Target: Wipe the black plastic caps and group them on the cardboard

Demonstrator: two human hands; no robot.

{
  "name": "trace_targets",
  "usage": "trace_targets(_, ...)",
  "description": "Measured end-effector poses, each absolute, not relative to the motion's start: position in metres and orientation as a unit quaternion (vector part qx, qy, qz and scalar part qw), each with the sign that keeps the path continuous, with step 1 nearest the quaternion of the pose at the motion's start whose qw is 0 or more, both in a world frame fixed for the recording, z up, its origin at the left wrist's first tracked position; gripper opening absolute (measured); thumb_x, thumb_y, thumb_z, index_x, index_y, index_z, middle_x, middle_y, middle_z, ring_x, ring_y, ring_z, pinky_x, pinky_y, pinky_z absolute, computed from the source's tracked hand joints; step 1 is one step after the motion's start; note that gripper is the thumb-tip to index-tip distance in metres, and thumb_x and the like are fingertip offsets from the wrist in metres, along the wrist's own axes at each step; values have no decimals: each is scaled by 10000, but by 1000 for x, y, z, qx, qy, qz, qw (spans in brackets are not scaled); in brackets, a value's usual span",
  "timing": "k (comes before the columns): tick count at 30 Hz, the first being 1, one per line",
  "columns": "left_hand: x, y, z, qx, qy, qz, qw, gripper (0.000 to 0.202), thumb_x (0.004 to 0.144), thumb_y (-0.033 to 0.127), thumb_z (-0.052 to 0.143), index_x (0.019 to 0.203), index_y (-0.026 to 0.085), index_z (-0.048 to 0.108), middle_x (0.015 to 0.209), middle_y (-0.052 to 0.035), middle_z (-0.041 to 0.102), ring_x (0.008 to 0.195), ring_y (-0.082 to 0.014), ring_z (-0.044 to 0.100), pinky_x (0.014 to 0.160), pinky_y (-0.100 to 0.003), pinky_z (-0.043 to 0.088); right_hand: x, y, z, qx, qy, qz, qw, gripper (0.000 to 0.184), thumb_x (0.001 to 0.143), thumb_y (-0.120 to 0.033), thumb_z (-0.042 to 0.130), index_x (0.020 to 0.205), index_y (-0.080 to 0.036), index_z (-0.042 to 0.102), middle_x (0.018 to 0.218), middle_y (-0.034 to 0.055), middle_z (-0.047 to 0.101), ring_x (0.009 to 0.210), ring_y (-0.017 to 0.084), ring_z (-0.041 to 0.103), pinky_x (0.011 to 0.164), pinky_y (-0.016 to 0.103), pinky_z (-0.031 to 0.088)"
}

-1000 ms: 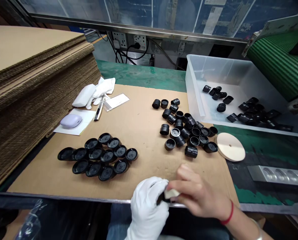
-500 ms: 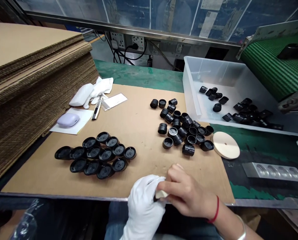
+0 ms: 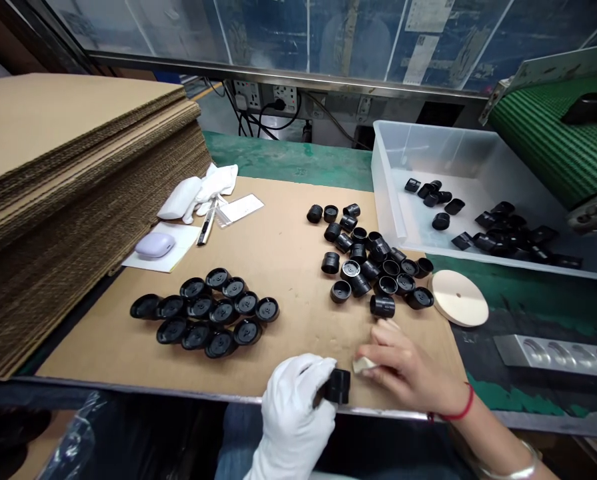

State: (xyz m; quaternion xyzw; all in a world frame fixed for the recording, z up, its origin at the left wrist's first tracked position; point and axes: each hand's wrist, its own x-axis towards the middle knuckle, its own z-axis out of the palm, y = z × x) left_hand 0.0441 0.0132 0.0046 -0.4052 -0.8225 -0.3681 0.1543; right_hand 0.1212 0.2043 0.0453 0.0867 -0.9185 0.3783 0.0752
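Observation:
My left hand point(image 3: 298, 400), in a white glove, grips a short black plastic cap point(image 3: 339, 387) near the front edge of the cardboard sheet. Just right of it, my bare right hand point(image 3: 403, 367) pinches a small cream-coloured piece point(image 3: 364, 365), its kind unclear; a gap separates it from the cap. Left of my hands, black caps point(image 3: 222, 311) stand in close rows, their recessed faces up. Beyond my right hand lies a loose cluster of similar caps point(image 3: 358, 253), some upright and some on their sides.
A translucent bin point(image 3: 391, 193) with more black caps stands at back right, below a green conveyor belt point(image 3: 553, 120). A round cream disc point(image 3: 458, 298) and a metal block with round hollows point(image 3: 553, 357) lie right. Stacked cardboard point(image 3: 103, 173), white gloves point(image 3: 198, 193) and a cutter point(image 3: 207, 225) are left.
My right hand has drawn away to the right from my left hand, still pinching the cream piece. The black cap in my left hand now shows clearly. The whole view has shifted slightly.

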Motion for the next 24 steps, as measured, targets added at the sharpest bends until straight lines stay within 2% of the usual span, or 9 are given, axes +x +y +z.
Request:
trace_targets(2, 45, 13, 3, -403, -825, -366, 152, 281, 726, 83, 583, 967, 216, 637, 865, -28, 683, 804, -149, 620, 741, -311, 527, 131, 198, 43, 64, -918, 378, 104, 159, 906, -165, 485, 1005, -157, 609, 729, 19, 456, 697, 161, 419, 647, 303, 339)
trace_targets(5, 43, 13, 2, -408, -827, -347, 173, 152, 814, 225, 553, 943, 200, 629, 832, -27, 694, 770, -149, 637, 714, -305, 531, 133, 170, 43, 60, -915, 368, 155, 182, 877, -131, 489, 1024, -149, 595, 740, 34, 474, 697, 169, 426, 640, 313, 333)
trace_targets(9, 40, 13, 6, -425, -817, -336, 195, 213, 874, 354, 475, 906, 200, 619, 785, -16, 702, 731, -144, 656, 689, -297, 543, 130, 148, 46, 79, -923, 330, 183, 219, 834, -101, 470, 997, -146, 609, 706, 30, 459, 667, 169, 405, 613, 308, 305)
trace_targets(13, 41, 15, 10, -422, -825, -343, 153, 155, 824, 310, 550, 924, 217, 624, 816, -6, 706, 742, -140, 653, 696, -287, 546, 136, 153, 50, 65, -933, 301, 189, 198, 823, -79, 458, 949, -122, 604, 663, 25, 430, 627, 161, 369, 582, 293, 269)
trace_targets(18, 42, 17, 9, -408, -821, -345, 204, 228, 897, 341, 411, 882, 215, 601, 746, -3, 703, 681, -144, 657, 656, -295, 541, 130, 147, 52, 84, -938, 285, 177, 204, 825, -108, 449, 940, -147, 613, 687, 33, 472, 645, 171, 384, 597, 304, 261)
trace_targets(22, 45, 17, 10, -420, -819, -344, 188, 138, 825, 271, 522, 920, 216, 607, 774, -8, 708, 711, -165, 645, 672, -314, 534, 136, 156, 53, 66, -933, 320, 150, 190, 855, -108, 456, 958, -150, 610, 679, 14, 431, 643, 161, 395, 604, 293, 271)
trace_targets(24, 47, 17, 8, -418, -821, -346, 175, 155, 807, 234, 543, 946, 207, 606, 788, -20, 705, 720, -165, 635, 679, -309, 528, 138, 158, 54, 53, -934, 323, 141, 182, 862, -110, 452, 947, -147, 609, 684, 14, 422, 647, 162, 396, 608, 294, 279)
